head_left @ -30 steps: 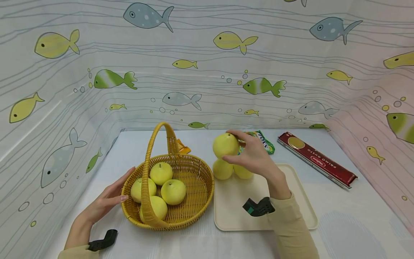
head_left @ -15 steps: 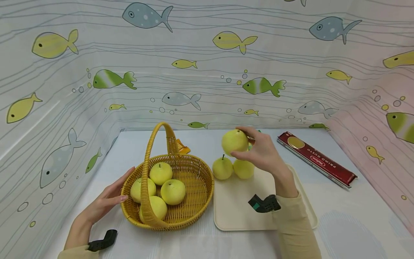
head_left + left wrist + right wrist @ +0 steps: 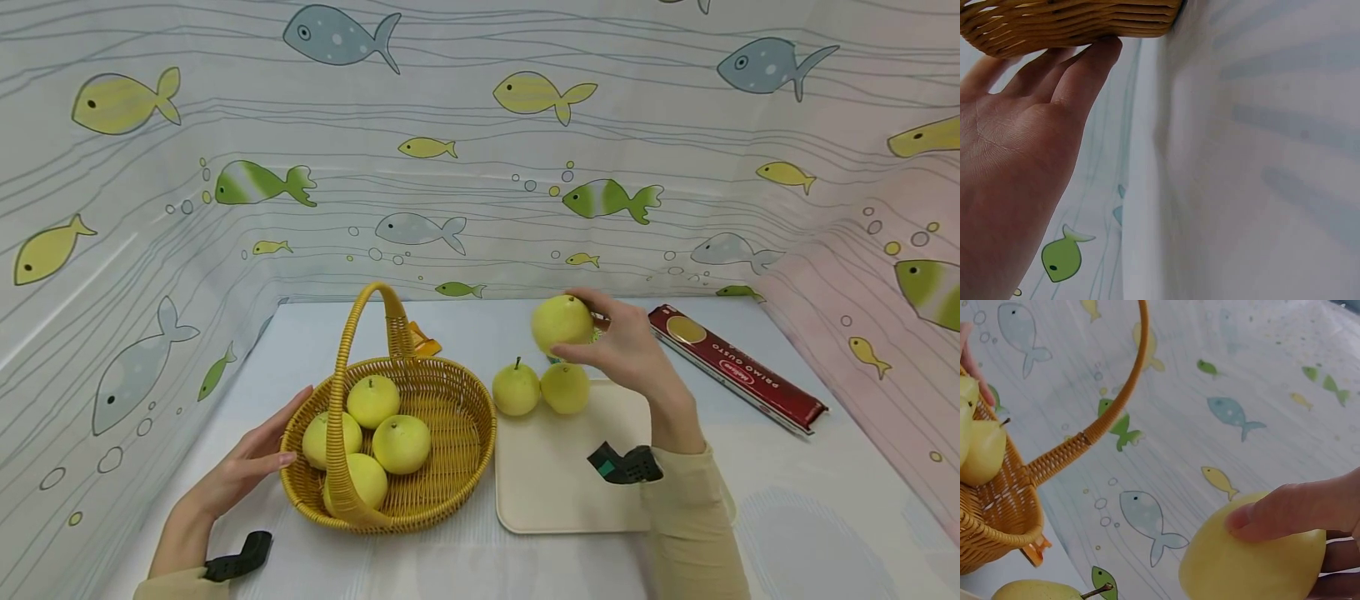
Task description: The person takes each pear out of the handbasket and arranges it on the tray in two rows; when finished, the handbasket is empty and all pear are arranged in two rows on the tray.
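Observation:
My right hand (image 3: 628,343) holds a round yellow pear (image 3: 561,323) above the back edge of the cream tray (image 3: 570,479). In the right wrist view the thumb presses on the held pear (image 3: 1244,559), with other fingers partly seen behind it. Two more pears, one (image 3: 516,390) with an upright stem and another (image 3: 566,388) beside it, sit at the tray's back left. At left, my left hand (image 3: 240,468) touches the side of a wicker basket (image 3: 453,437) that contains several pears (image 3: 402,444). The left wrist view shows nearly straight fingers (image 3: 1088,78) against the wicker.
A tall hoop handle (image 3: 341,367) arches over the basket. Behind the basket lies a small orange packet (image 3: 424,342). A long red package (image 3: 738,369) lies at back right. Fish-printed sheeting (image 3: 480,200) walls the table at the back and sides.
My right hand has carried the pear right and slightly back, away from the basket. Both tray pears are now more fully visible, while a green packet behind is mostly covered. My left hand stays put.

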Available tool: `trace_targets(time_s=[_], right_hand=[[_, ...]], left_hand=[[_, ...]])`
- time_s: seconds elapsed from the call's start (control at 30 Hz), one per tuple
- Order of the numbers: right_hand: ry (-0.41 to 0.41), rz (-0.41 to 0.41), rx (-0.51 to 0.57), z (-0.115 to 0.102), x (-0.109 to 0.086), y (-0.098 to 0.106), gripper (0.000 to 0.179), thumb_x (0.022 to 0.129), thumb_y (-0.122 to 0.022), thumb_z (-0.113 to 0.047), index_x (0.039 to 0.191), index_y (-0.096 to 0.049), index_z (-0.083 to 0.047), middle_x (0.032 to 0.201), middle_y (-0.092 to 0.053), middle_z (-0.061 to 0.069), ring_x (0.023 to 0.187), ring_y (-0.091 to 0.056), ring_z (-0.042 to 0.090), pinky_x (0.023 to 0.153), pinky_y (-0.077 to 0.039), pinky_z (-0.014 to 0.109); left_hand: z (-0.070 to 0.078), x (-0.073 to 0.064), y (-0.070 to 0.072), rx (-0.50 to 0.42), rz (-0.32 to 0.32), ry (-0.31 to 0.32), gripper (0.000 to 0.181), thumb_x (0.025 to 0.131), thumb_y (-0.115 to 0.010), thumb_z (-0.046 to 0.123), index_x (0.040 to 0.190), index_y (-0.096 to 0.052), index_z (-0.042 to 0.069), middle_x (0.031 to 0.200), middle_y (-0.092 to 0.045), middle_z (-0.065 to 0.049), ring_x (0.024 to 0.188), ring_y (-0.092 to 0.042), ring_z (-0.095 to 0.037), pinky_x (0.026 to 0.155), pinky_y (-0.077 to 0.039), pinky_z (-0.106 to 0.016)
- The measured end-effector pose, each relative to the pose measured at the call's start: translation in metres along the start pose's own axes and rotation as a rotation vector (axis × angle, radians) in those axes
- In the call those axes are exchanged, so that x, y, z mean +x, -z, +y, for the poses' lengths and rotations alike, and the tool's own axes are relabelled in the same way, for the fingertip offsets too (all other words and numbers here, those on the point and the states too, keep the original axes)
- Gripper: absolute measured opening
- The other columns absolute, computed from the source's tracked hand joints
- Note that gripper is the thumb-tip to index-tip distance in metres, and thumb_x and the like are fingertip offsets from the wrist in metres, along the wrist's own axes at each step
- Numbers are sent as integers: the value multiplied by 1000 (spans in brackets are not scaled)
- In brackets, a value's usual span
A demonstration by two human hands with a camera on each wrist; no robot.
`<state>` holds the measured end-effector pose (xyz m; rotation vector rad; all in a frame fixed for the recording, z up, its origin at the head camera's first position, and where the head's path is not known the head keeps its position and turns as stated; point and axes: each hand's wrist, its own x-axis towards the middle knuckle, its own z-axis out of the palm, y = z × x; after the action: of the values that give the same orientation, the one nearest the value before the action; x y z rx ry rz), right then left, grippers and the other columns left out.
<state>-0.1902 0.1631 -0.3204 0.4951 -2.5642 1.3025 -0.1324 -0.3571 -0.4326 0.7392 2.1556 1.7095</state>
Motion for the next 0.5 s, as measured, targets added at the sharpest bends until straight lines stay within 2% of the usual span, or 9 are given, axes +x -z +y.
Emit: trace_targets(time_s=[0.5], right_hand=[[-65, 1, -32, 7, -5, 13, 69, 75, -89, -21, 136, -60, -8, 132, -64, 12, 115, -63, 31, 97, -51, 48]], left_hand=[[0, -1, 0, -10, -10, -4, 76, 95, -39, -5, 161, -4, 8, 170, -2, 4, 145, -14, 13, 104, -27, -10]])
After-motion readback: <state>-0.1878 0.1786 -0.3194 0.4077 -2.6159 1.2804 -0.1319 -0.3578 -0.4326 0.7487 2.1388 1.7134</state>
